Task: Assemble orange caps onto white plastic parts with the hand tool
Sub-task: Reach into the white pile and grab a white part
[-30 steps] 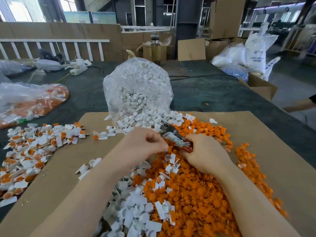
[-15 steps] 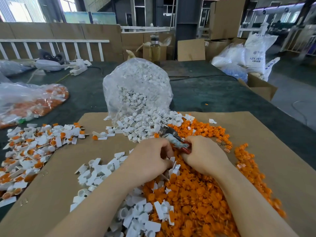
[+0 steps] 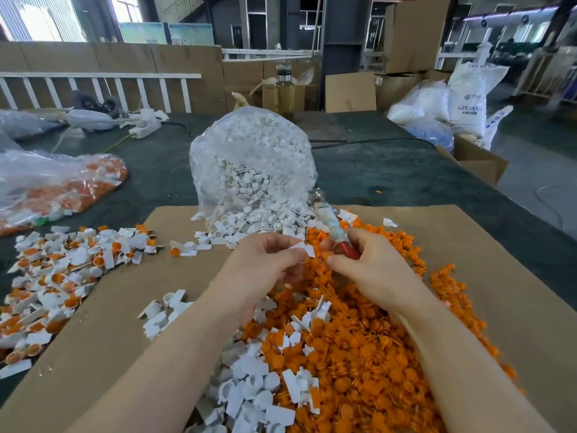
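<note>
Orange-filled assembled parts (image 3: pixel 53 273) lie at nine o'clock. The left hand (image 3: pixel 265 270) pinches a white plastic part (image 3: pixel 301 249) at centre; the right hand (image 3: pixel 371 267) grips the hand tool (image 3: pixel 331 226), tip toward twelve. Orange caps (image 3: pixel 359 354) heap beneath, clear bag (image 3: pixel 253 164) beyond.

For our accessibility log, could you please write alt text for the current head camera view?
A person's left hand pinches a white plastic part while the right hand grips a red-handled hand tool, over a heap of orange caps on cardboard. A clear bag of white parts lies behind.
</note>
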Demonstrator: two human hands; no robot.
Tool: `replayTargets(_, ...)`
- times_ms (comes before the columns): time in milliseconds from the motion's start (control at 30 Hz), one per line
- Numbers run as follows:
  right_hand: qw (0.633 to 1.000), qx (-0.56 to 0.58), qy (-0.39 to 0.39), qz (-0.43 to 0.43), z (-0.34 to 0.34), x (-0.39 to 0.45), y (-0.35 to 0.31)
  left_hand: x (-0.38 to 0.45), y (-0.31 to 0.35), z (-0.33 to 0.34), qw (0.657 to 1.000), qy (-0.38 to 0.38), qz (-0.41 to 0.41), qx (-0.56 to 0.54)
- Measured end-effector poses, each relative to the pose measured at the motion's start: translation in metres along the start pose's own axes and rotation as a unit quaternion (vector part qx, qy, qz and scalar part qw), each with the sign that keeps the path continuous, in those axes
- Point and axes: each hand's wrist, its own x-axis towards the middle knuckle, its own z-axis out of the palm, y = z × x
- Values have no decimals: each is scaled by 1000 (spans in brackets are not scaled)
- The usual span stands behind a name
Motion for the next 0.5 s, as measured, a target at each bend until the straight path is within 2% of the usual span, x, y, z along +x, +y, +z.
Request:
replayTargets(167,999,24,27,-31,3,-2,-2,0,2,3,992,8,-28,-121)
replayTargets(367,995,50,53,-70,4,-1,0,-2,1,7,985,82,-11,-153)
replayTargets(500,992,75,43,-94,4,-3,0,-4,1,10,983,109,38,-143)
